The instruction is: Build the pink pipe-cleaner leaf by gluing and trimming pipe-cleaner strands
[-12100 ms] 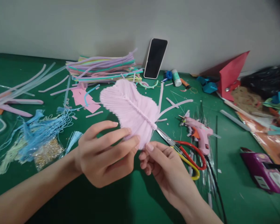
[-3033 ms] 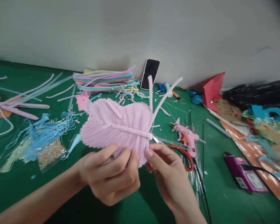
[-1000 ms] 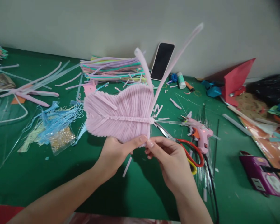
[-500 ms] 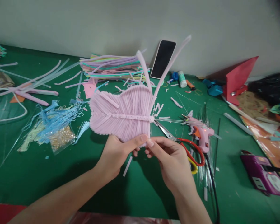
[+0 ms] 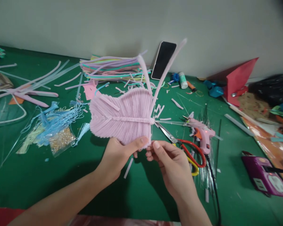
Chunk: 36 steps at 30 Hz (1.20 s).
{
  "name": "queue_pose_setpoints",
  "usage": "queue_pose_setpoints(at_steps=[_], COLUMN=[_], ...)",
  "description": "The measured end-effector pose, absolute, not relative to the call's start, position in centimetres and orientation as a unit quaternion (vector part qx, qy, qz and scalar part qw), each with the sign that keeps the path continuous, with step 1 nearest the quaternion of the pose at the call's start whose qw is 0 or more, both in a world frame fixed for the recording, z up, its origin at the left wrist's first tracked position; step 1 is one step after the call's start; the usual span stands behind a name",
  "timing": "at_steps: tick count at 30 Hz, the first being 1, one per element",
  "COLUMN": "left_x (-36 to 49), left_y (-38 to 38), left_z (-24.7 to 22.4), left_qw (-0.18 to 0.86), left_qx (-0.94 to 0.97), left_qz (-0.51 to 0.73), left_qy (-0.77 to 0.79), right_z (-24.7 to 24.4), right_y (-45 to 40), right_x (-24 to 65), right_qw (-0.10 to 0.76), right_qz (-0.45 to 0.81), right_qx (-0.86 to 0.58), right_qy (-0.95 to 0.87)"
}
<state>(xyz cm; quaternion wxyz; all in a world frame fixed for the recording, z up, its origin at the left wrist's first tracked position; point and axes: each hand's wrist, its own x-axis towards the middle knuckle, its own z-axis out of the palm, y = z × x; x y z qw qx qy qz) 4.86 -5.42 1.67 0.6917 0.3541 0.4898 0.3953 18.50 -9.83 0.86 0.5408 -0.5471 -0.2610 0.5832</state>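
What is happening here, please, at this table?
A person's left hand holds a pink piece made of fuzzy strips, above the green table. The right hand has its fingertips at the piece's lower right corner. Two long strips rise from its right edge. Beyond the right hand lie scissors and a glue gun, neither in use by the hands right now.

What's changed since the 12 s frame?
The lilac ribbed piece has swung so its spine runs nearly level; it sloped down to the right. A short strip now shows on its face. The left hand has regripped: thumb on the front, where its fingers were.

Unchanged: right hand at the piece's lower right corner; scissors, glue gun and phone in place.
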Motion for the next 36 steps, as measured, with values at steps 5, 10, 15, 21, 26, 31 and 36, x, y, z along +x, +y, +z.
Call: queue_pose_setpoints(at_steps=[5, 10, 15, 21, 26, 31, 36], left_x=[4.8, 4.7, 4.5, 4.4, 4.4, 4.3, 4.5], left_y=[-5.4, -5.2, -5.2, -5.1, -4.8, -4.9, -5.1], left_z=[1.8, 1.8, 1.6, 1.4, 1.6, 1.5, 1.1], left_qw=[0.694, 0.693, 0.709, 0.721, 0.740, 0.695, 0.708], left_qx=[0.356, 0.366, 0.379, 0.389, 0.387, 0.394, 0.383], left_qz=[0.393, 0.368, 0.346, 0.327, 0.323, 0.340, 0.342], left_qy=[0.487, 0.500, 0.483, 0.471, 0.446, 0.496, 0.484], right_z=[0.9, 1.1, 1.6, 1.2, 0.9, 1.2, 1.2], right_y=[-10.0, -9.6, -9.4, -9.4, -9.5, -9.8, -9.5], right_x=[18.5, 18.2, 18.6, 18.9, 19.2, 19.0, 18.3], right_qw=[0.531, 0.529, 0.506, 0.501, 0.500, 0.518, 0.531], right_qz=[0.584, 0.583, 0.579, 0.579, 0.597, 0.569, 0.534], right_qx=[-0.552, -0.551, -0.562, -0.564, -0.550, -0.561, -0.587], right_qy=[-0.268, -0.276, -0.305, -0.309, -0.302, -0.304, -0.299])
